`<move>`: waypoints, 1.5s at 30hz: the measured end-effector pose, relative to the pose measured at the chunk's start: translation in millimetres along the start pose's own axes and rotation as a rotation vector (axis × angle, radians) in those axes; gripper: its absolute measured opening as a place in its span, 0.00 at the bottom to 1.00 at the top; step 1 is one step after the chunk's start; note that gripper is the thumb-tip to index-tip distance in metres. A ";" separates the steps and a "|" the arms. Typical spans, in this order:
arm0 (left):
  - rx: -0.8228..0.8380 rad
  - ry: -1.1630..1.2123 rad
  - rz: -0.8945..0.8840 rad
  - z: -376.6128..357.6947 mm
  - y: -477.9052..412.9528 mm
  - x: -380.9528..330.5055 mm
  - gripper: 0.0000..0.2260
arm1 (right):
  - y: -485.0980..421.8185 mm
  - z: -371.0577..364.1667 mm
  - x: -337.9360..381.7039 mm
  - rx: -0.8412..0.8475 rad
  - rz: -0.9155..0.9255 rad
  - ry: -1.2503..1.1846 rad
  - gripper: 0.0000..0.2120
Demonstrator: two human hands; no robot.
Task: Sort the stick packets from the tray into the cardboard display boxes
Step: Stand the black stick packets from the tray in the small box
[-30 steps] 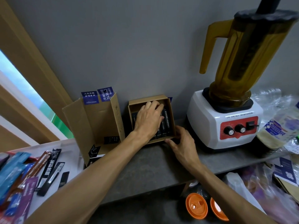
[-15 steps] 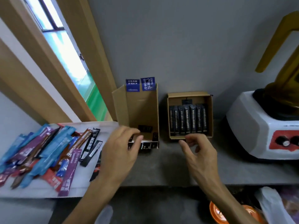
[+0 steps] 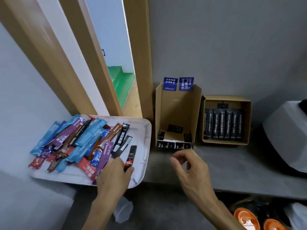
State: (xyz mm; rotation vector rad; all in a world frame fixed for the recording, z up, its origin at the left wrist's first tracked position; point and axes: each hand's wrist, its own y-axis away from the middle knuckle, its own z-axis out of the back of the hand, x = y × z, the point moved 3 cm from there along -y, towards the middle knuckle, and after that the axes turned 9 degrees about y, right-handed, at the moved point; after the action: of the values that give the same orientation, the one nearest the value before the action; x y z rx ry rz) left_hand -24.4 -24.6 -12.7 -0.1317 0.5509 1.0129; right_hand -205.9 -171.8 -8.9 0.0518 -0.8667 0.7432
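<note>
The tray point(image 3: 144, 138) is white. The stick packets point(image 3: 86, 138) heaped on it are coloured light blue, purple, brown and red, with white lettering. A black stick packet point(image 3: 131, 156) is marked in red and white. Both display boxes are plain brown cardboard: the left box point(image 3: 176, 110) is topped by blue flaps point(image 3: 178, 84) lettered in white, and the right box point(image 3: 247, 120) is filled with black packets point(image 3: 222, 126) printed with pale lettering. The counter point(image 3: 232, 166) is grey.
</note>
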 end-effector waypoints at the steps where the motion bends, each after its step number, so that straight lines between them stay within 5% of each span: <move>1: -0.006 0.017 0.003 -0.7 -0.9 3.8 0.12 | 1.5 -2.7 2.8 0.004 -0.001 0.007 0.05; 11: -0.009 0.292 0.005 12.2 -7.8 23.7 0.08 | 3.6 -30.0 36.9 0.149 -0.039 0.036 0.06; 19: 0.121 0.361 -0.269 63.2 1.1 5.5 0.05 | -14.9 -40.9 73.2 0.355 0.110 0.196 0.17; 24: 0.118 0.540 -0.311 74.1 -6.8 -7.4 0.05 | -14.7 -40.5 69.6 0.414 -0.054 -0.032 0.05; 32: 0.091 0.721 -0.339 67.9 -15.0 -27.7 0.07 | -7.2 -29.6 62.9 0.514 -0.211 -0.375 0.06; 45: 0.196 0.731 -0.567 22.0 -6.2 -115.6 0.09 | -1.7 29.0 5.5 0.315 -0.271 -0.260 0.03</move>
State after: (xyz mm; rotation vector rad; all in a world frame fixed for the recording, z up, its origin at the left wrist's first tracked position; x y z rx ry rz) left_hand -58.0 -109.0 62.5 -0.4653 1.1938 0.3260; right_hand -222.1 -179.5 14.6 0.5464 -0.9586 0.6186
